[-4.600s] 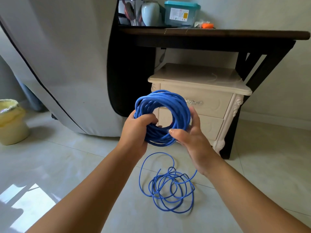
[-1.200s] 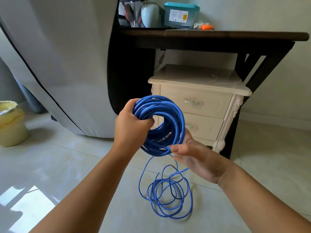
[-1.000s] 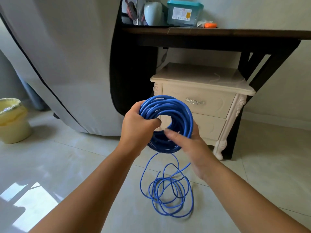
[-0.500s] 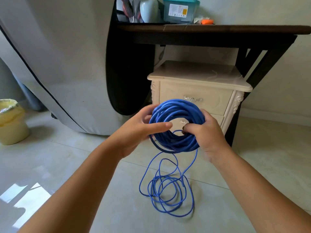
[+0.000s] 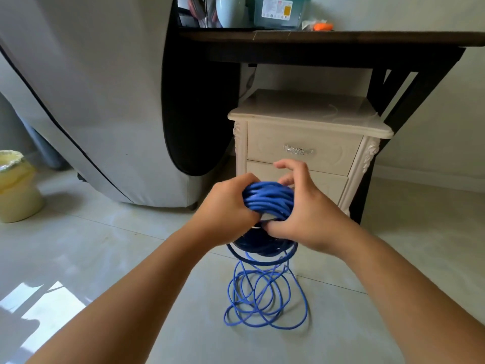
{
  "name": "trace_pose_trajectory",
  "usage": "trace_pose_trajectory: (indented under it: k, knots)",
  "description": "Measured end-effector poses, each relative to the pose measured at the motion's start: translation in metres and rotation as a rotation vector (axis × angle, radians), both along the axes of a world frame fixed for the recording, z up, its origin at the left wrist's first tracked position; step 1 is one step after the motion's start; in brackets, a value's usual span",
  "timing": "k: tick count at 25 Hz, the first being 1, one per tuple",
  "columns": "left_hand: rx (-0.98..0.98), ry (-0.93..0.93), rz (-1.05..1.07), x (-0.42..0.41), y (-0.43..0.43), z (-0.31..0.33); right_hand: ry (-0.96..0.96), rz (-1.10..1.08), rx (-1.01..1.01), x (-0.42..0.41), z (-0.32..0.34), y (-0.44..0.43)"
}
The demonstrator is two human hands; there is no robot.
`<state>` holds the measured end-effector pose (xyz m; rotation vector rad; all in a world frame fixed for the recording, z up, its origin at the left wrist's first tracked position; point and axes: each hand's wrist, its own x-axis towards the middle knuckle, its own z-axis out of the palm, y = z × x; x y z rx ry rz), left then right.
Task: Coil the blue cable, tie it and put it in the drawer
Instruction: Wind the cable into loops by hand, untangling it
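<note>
My left hand grips the coiled blue cable, fingers curled round its strands. My right hand clasps the opposite side. Below both hands, loose loops lie on the floor. The closed drawer is just beyond them.

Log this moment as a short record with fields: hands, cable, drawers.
left hand: grips the coil on its left side
right hand: curled round the coil on its right side
coil: blue cable, wound thick, held before the nightstand
loose cable: tangled loops on the floor, not yet wound
drawers: both shut
tie: none seen
</note>
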<state>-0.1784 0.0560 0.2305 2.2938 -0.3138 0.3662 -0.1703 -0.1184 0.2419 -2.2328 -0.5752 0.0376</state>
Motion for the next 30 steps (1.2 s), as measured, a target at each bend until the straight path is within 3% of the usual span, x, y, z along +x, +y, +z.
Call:
trace_pose_trajectory:
  k: [3, 5, 7, 10, 13, 16, 20, 22, 25, 26, 27, 30]
  knots:
    - [-0.358, 0.066, 0.019, -0.001, 0.008, 0.008, 0.287, 0.124, 0.293, 0.008, -0.009, -0.017]
    - [-0.574, 0.091, 0.045, -0.001, 0.010, 0.013, 0.360, 0.135, 0.359, 0.009, -0.013, -0.019]
    - [-0.767, 0.144, 0.049, 0.000, 0.010, 0.013, 0.382, 0.140, 0.457, 0.007, -0.020, -0.010]
    - [-1.081, 0.263, -0.024, 0.001, 0.000, 0.007, 0.346, 0.064, 0.796, 0.002, -0.022, 0.009]
    - [-1.213, 0.335, -0.060, 0.001, -0.010, -0.002, 0.310, -0.063, 0.922, 0.005, -0.022, 0.018]
    - [-1.078, 0.422, -0.089, 0.000, -0.008, -0.005, 0.344, -0.230, 0.895, 0.009, -0.023, 0.018]
    - [-0.777, 0.506, -0.230, -0.002, 0.011, 0.005, 0.204, -0.307, 0.760, 0.014, -0.014, 0.008]
    - [-0.569, 0.374, -0.202, -0.002, 0.015, 0.009, 0.108, -0.305, 0.581, 0.013, -0.010, 0.003]
    - [0.079, 0.026, -0.182, -0.004, 0.009, 0.002, -0.066, -0.201, 0.147, 0.004, -0.008, 0.004]
    - [0.213, -0.058, -0.191, -0.004, 0.005, -0.003, -0.117, -0.151, 0.021, 0.000, -0.007, 0.006]
    - [0.262, -0.095, -0.185, -0.003, 0.002, -0.007, -0.157, -0.117, -0.066, -0.002, -0.004, 0.007]
    - [0.175, -0.114, -0.080, -0.002, -0.001, -0.011, -0.217, -0.088, -0.132, -0.009, -0.001, 0.007]
